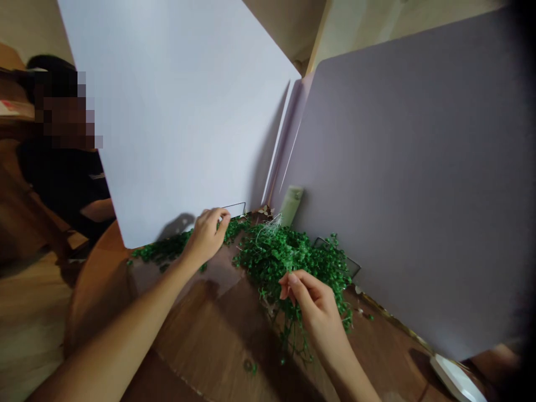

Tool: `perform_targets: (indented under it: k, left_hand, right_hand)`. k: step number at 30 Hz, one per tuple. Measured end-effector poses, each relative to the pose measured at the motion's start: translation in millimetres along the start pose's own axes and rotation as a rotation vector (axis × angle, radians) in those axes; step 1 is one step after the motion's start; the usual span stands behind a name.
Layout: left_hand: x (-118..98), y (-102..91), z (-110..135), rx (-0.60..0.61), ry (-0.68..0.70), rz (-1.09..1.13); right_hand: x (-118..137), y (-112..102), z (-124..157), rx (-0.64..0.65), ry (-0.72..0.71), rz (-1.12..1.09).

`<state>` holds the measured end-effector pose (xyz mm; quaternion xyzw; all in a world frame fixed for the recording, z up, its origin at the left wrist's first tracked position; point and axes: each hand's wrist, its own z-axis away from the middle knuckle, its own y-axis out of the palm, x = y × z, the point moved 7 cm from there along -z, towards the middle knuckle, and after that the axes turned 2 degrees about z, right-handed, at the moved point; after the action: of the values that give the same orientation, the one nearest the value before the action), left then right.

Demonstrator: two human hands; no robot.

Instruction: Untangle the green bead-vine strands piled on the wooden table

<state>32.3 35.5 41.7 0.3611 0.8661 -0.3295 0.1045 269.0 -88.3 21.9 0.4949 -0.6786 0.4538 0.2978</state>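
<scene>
My left hand (208, 233) reaches forward with its fingers curled down onto a strand of small green artificial leaves (167, 248) lying along the foot of the white board (176, 111). My right hand (312, 304) pinches a thin stem of the large bunch of green artificial foliage (288, 257) heaped on the round wooden table (201, 340). The bunch has a pale tuft at its top, near the corner where the boards meet.
A grey board (419, 178) stands on the right, meeting the white one in a corner. A pale green cylindrical bottle (292, 205) leans there. A white object (456, 379) lies at the lower right. A person in dark clothing (62, 167) sits at the left.
</scene>
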Motion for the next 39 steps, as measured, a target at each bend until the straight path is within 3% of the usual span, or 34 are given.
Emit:
perform_targets:
  k: [5, 8, 12, 17, 24, 32, 39]
  left_hand:
    - [-84, -8.3, 21, 0.227, 0.277, 0.247]
    - [-105, -5.4, 32, 0.309, 0.308, 0.297]
    - [-105, 1.5, 34, 0.344, 0.278, 0.302]
    - [-99, 5.9, 33, 0.356, 0.261, 0.292]
    - [-95, 19.4, 37, 0.386, 0.384, 0.244]
    - [-98, 9.0, 32, 0.427, 0.382, 0.375]
    - [-97, 10.8, 31, 0.403, 0.406, 0.349]
  right_hand:
    - [12, -1, 8, -0.091, -0.175, 0.340]
    - [20, 2, 11, -0.089, -0.307, 0.431]
    - [25, 7, 11, -0.052, -0.375, 0.475]
    - [23, 9, 11, 0.000, -0.331, 0.453]
    - [18, 15, 11, 0.069, -0.246, 0.451]
    - [13, 15, 10, 0.080, -0.188, 0.380]
    - [8, 15, 9, 0.101, -0.128, 0.353]
